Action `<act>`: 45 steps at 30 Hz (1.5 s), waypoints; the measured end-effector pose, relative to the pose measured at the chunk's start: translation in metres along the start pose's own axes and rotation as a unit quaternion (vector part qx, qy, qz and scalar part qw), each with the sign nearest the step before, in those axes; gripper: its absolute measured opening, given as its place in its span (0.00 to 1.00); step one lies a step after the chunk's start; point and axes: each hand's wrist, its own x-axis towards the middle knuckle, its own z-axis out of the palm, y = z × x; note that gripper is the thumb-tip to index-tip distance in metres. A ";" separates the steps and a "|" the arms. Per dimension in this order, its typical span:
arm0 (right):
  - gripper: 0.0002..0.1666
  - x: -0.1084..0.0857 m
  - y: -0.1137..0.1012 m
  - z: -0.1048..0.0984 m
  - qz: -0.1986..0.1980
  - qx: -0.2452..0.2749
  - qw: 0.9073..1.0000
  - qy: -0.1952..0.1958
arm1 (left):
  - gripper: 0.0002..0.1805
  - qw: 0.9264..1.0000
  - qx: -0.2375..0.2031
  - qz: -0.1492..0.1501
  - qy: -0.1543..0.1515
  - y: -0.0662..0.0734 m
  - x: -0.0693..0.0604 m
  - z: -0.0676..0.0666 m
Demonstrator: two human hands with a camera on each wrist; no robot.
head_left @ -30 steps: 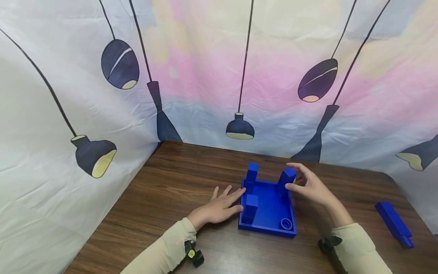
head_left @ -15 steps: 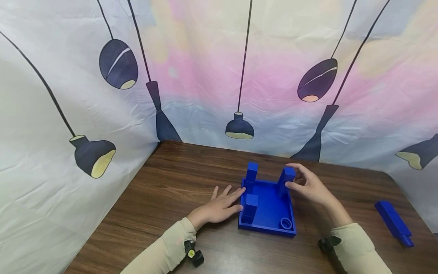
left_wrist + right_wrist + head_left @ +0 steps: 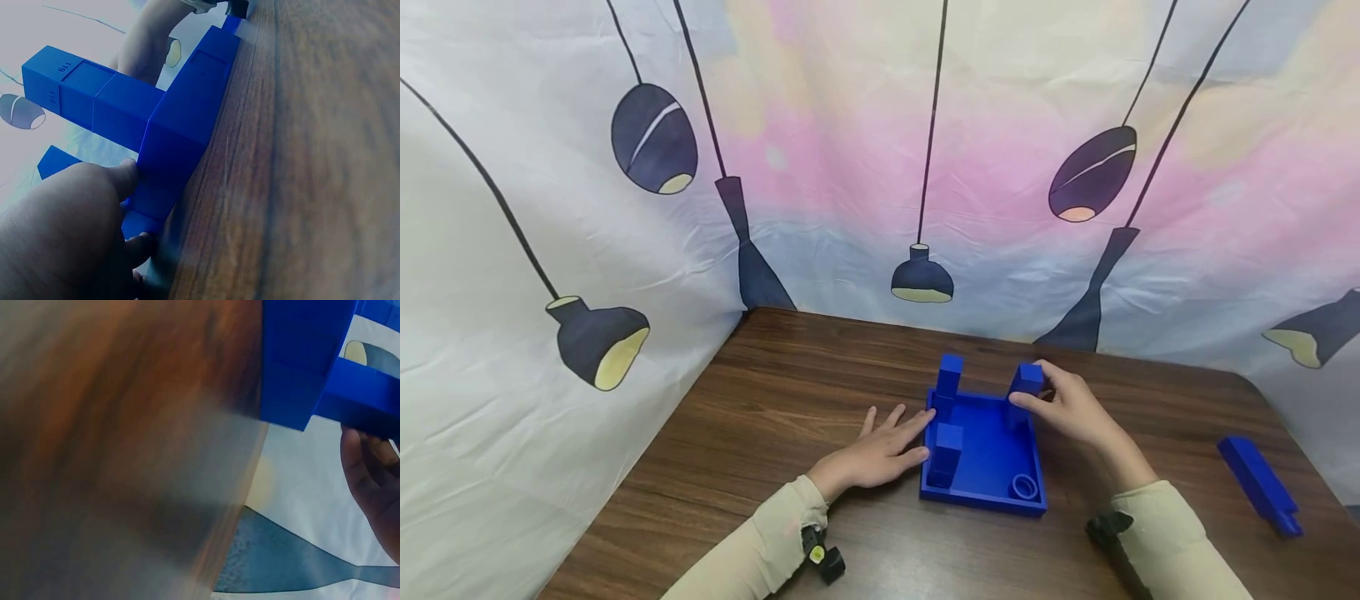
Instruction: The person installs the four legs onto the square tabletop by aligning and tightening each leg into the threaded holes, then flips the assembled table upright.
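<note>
A square blue tray [image 3: 981, 502] lies on the table, with a low rim. Blue square posts rise from three of its corners: far left [image 3: 950, 375], near left [image 3: 947, 450] and far right. My right hand [image 3: 1078, 412] grips the far-right post [image 3: 1028, 377], thumb on its front and fingers behind. In the near-right corner sits a round blue ring [image 3: 1024, 487]. My left hand [image 3: 876, 454] lies with spread fingers on the table, thumb and fingertips touching the tray's left side. Small numbers mark the near-left post's end in the left wrist view.
A loose blue post [image 3: 1258, 485] with a narrower stepped end lies on the dark wooden table [image 3: 760, 467], well to the right of the tray. Behind the table hangs a cloth backdrop [image 3: 842, 167] printed with lamps.
The far-right post has turned slightly about its upright axis in my right hand's grip. My right thumb has shifted left across its front. My left hand has stayed against the tray.
</note>
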 end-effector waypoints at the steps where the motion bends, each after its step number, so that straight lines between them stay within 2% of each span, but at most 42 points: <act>1: 0.15 0.001 -0.001 0.001 -0.003 -0.006 1.000 0.001 | 0.37 1.000 0.000 0.000 0.000 -0.001 0.000 0.000; 10: 0.13 0.001 -0.004 0.006 -0.007 -0.019 0.999 0.029 | 0.37 1.000 0.001 0.011 0.002 -0.003 0.000 -0.002; 19: 0.13 -0.001 -0.005 0.007 0.003 -0.019 0.999 0.049 | 0.38 1.000 0.013 0.012 -0.011 -0.003 0.003 0.000; 24: 0.14 0.001 -0.006 0.008 0.000 -0.025 0.998 0.054 | 0.37 1.000 0.010 0.010 -0.009 -0.003 0.003 -0.001; 31: 0.15 0.001 -0.007 0.011 0.017 -0.023 0.998 0.057 | 0.38 1.000 0.009 0.013 -0.014 -0.003 0.002 -0.004; 35: 0.20 0.005 -0.009 0.010 0.022 -0.025 0.997 0.065 | 0.39 1.000 0.007 0.017 -0.008 -0.005 0.003 -0.008; 39: 0.28 0.003 -0.010 0.006 0.034 -0.034 0.998 0.046 | 0.40 1.000 0.002 0.016 -0.007 -0.006 0.002 -0.007; 42: 0.40 -0.001 -0.008 -0.006 0.043 -0.051 0.997 0.029 | 0.40 1.000 -0.002 0.015 -0.015 -0.006 0.001 -0.004; 45: 0.47 -0.004 -0.006 -0.023 0.046 -0.067 0.996 0.030 | 0.39 1.000 -0.001 0.010 -0.012 -0.004 -0.001 -0.005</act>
